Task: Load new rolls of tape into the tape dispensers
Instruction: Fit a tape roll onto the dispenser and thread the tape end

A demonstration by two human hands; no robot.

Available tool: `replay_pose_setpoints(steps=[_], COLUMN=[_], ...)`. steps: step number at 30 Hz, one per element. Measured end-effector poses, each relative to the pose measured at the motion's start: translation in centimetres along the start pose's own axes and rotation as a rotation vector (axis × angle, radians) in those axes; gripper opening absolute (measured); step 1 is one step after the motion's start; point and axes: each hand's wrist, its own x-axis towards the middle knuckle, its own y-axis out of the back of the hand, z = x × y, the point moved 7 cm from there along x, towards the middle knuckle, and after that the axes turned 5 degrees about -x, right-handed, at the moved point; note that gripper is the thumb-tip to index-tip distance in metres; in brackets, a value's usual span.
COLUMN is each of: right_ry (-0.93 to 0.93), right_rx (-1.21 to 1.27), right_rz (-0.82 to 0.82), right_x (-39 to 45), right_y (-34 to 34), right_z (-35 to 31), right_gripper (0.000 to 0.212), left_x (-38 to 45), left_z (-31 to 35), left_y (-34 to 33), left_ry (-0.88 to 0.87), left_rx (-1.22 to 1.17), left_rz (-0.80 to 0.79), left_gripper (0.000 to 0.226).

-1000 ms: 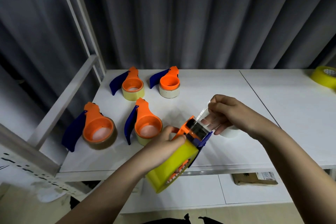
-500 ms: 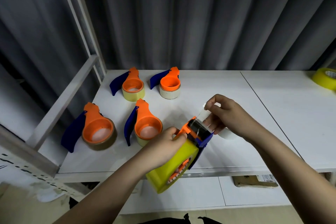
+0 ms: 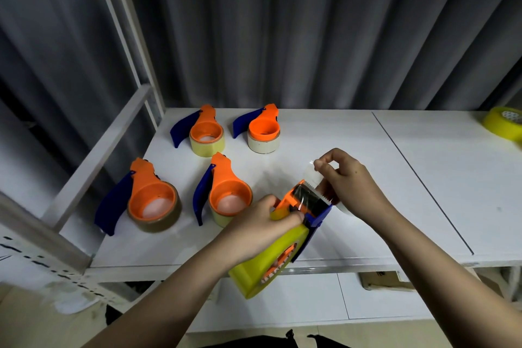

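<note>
Tape dispenser (image 3: 285,230), orange-bodied with a blue guard and a fat yellow roll, is hanging over the table's (image 3: 367,178) 6 o'clock edge; your left hand (image 3: 260,230) is gripping it to brace it; your right hand (image 3: 348,185) at 2 o'clock is pinching the clear tape end (image 3: 310,175), drawing it taut across the cutter.

Soft overhead light is falling brightly on the white table (image 3: 324,133), while the grey curtain (image 3: 282,22) behind is staying dim and darkening toward the upper corners. The hands are casting only faint, blurred shadows onto the tabletop. The wide lens is bending the shelf frame (image 3: 113,8) and the table edges outward, and detail is softening toward the borders.
</note>
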Motion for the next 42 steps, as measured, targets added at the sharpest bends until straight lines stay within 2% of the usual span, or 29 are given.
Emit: replay_pose_setpoints(steps=[13,16,19,21,25,32,37,42], right_ry=[-0.014,-0.011,-0.036,-0.057,-0.066,-0.058,-0.055,-0.047], right_rx=[-0.162,-0.125,0.035,0.103,0.137,0.172,0.181,0.161], right_rz=[0.043,0.039,0.001,-0.027,-0.051,-0.068,-0.072,-0.061], right_x=[-0.3,-0.2,0.2,0.2,0.1,0.1,0.1,0.1], right_y=[0.1,0.1,0.0,0.1,-0.1,-0.1,-0.1,-0.1], right_z=[-0.6,-0.4,0.4,1.0,1.4,1.3,1.3,1.1], right_gripper=[0.026,0.026,0.028,0.025,0.024,0.023,0.023,0.024], left_x=[0.0,0.1,0.3,0.4,0.3,-0.3,-0.3,-0.2], left_z=[-0.1,-0.1,-0.2,-0.3,-0.3,0.4,0.2,0.2], left_y=[0.1,0.2,0.1,0.1,0.2,0.0,0.1,0.2], left_ry=[-0.003,0.008,0.030,0.040,0.061,0.073,0.080,0.078], left_rx=[0.018,0.031,0.020,0.015,-0.002,-0.030,-0.009,0.000], left_rz=[0.049,0.064,0.056,0.049,0.035,0.010,0.022,0.028], left_gripper=[0.054,0.054,0.065,0.064,0.056,0.063,0.038,0.034])
